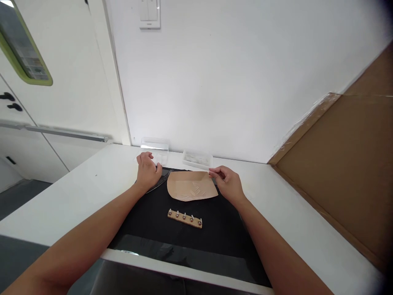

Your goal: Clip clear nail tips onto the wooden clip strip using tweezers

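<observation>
My left hand (147, 169) is at the back left, in front of a clear lidded plastic box (154, 143). Its thumb stands apart from the curled fingers, and nothing shows in it. At the upper right corner of a tan sheet (181, 184), my right hand (226, 182) pinches with thumb and fingers. A tiny whitish bit shows at those fingertips, too small to name. Several small clear tubes (197, 190) lie on the sheet. Nearer to me is a narrow wooden strip (180, 218) with several upright whitish pegs on round metallic bases.
A black mat (153, 225) under a clear, glossy layer covers the middle of the white table (82, 196). A shallow translucent tray (198, 164) with small pieces stands against the white wall. Brown cardboard (344, 164) leans along the right side.
</observation>
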`<state>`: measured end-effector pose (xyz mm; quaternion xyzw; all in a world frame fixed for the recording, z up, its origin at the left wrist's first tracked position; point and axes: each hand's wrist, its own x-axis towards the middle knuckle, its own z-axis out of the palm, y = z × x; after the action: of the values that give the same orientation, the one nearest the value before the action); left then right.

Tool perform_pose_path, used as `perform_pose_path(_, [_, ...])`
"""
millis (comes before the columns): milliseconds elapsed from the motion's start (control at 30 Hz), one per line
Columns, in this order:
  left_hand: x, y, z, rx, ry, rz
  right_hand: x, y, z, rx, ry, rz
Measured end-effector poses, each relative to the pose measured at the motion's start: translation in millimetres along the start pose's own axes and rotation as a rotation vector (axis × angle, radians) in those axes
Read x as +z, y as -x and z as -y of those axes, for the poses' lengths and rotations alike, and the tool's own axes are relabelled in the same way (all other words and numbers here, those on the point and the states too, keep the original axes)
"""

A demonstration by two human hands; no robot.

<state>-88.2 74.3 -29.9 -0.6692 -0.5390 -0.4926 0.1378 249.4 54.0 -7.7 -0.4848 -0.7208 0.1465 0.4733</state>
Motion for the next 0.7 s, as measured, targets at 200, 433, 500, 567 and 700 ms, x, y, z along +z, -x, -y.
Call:
perform_pose_path(200, [0.0, -4.2, 6.4, 0.004, -0.032, -0.083, -10.5, -0.9, 5.7, -0.005, 0.011, -0.031])
perform_pose_path(433, [-4.7, -7.3, 12.1, 0.061, -0.042, -0.109, -8.1, -0.8, -1.4, 0.009, 0.028, -0.114])
perform_pose_path(500, [-6.0, -6.2, 13.3, 0.055, -0.040, -0.115, -6.8, -1.3, -7.0, 0.021, 0.033, -0.144])
perform_pose_path(567, [-7.2, -5.1, 13.6, 0.043, -0.034, -0.117, -6.8, -1.9, -12.8, 0.033, 0.033, -0.161])
perform_pose_path(700, [-10.6, -4.6, 11.1, 0.010, -0.031, -0.099, -8.7, -2.1, -21.8, 0.057, 0.027, -0.169])
